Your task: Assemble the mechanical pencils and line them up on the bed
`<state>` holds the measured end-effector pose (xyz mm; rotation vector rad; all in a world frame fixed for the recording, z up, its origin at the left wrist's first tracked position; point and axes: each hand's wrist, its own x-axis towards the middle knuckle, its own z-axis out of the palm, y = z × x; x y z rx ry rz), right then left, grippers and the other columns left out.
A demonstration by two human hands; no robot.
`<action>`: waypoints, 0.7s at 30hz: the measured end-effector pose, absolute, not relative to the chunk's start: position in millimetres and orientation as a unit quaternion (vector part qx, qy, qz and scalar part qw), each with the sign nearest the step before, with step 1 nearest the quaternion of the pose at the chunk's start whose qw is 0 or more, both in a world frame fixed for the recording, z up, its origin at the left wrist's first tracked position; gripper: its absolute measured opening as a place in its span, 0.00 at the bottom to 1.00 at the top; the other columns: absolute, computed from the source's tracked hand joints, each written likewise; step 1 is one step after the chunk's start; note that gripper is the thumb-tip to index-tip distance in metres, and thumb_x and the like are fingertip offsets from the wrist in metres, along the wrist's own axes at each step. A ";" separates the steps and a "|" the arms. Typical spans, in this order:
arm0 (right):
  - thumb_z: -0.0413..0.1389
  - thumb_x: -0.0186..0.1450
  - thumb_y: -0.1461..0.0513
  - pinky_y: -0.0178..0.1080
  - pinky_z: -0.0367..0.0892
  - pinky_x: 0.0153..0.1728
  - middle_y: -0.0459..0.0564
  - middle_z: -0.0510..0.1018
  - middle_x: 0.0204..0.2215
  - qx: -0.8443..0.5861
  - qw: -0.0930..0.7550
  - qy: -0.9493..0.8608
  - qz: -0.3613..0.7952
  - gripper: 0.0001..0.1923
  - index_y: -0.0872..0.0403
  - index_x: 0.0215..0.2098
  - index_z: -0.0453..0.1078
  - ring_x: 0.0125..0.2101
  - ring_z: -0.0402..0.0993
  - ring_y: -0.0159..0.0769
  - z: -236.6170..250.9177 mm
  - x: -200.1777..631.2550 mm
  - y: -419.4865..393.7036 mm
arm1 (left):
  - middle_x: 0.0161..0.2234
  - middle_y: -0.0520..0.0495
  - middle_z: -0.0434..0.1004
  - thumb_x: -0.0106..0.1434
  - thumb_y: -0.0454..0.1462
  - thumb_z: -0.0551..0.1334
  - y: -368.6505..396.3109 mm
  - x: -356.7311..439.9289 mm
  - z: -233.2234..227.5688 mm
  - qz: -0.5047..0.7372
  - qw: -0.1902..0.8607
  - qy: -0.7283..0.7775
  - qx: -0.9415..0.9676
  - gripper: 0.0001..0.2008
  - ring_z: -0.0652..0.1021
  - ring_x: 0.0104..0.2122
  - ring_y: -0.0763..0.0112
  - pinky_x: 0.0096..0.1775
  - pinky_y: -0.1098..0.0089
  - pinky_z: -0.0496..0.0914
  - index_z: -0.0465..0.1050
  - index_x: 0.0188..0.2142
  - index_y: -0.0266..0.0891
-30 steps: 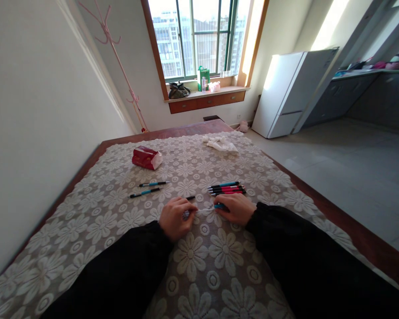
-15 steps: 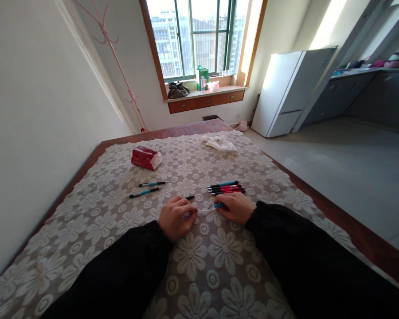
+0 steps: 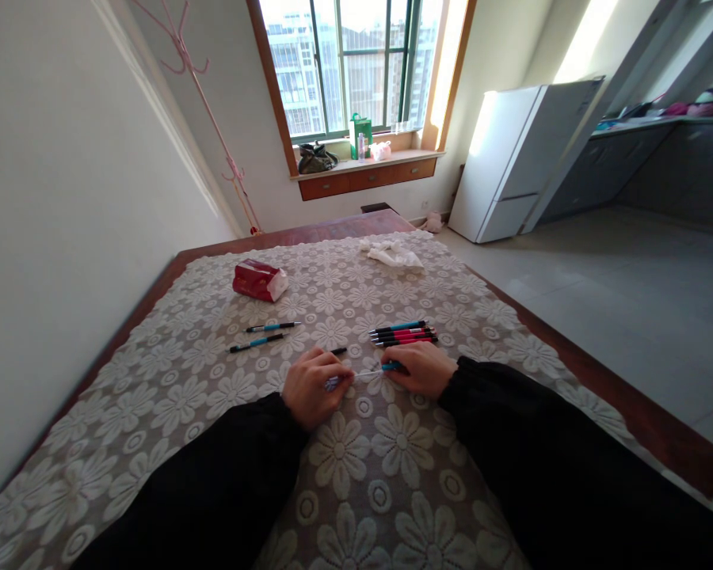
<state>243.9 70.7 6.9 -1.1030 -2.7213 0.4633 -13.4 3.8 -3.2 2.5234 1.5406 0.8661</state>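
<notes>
Blue pen (image 3: 392,366) pinched in right hand (image 3: 421,369) grip; its thin pale refill (image 3: 365,373) runs across to left hand (image 3: 312,387), pinched there too. Both low over lace desk (image 3: 356,475). Pen bundle (image 3: 402,332) just beyond right hand; two loose pens (image 3: 264,335) beyond left.

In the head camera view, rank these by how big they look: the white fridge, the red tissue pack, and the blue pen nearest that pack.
1. white fridge, largest, though farthest away
2. red tissue pack
3. blue pen, similar length, far thinner
</notes>
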 end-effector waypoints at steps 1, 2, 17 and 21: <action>0.57 0.69 0.60 0.37 0.62 0.37 0.51 0.86 0.39 -0.368 0.086 -0.912 0.157 0.10 0.51 0.45 0.78 0.39 0.81 0.41 6.8 243.2 70.3 | 0.34 0.50 0.83 0.67 0.38 0.68 3.8 -13.1 -2.7 0.281 0.029 0.499 0.819 0.04 0.77 0.38 0.64 0.40 0.63 0.73 0.85 0.36 0.47; 0.57 0.69 0.60 0.37 0.62 0.37 0.51 0.86 0.39 -0.367 0.089 -0.912 0.159 0.10 0.51 0.45 0.78 0.39 0.81 0.41 6.9 242.8 70.0 | 0.34 0.49 0.83 0.67 0.38 0.68 3.7 -12.7 -2.1 0.281 0.027 0.498 0.820 0.04 0.78 0.38 0.64 0.40 0.64 0.73 0.85 0.36 0.47; 0.56 0.67 0.63 0.41 0.67 0.47 0.53 0.80 0.45 -0.324 0.087 -0.931 0.147 0.08 0.51 0.43 0.74 0.47 0.77 0.44 14.1 265.6 82.1 | 0.34 0.50 0.82 0.67 0.38 0.68 4.2 -15.5 -4.7 0.280 0.046 0.504 0.816 0.05 0.77 0.38 0.64 0.40 0.64 0.72 0.85 0.37 0.48; 0.57 0.68 0.64 0.45 0.67 0.55 0.53 0.81 0.45 -0.293 0.093 -0.938 0.161 0.08 0.52 0.45 0.74 0.49 0.76 0.44 14.4 261.9 81.3 | 0.34 0.50 0.82 0.68 0.38 0.68 5.2 -15.3 -4.4 0.279 0.052 0.504 0.816 0.05 0.77 0.38 0.65 0.40 0.64 0.71 0.86 0.37 0.48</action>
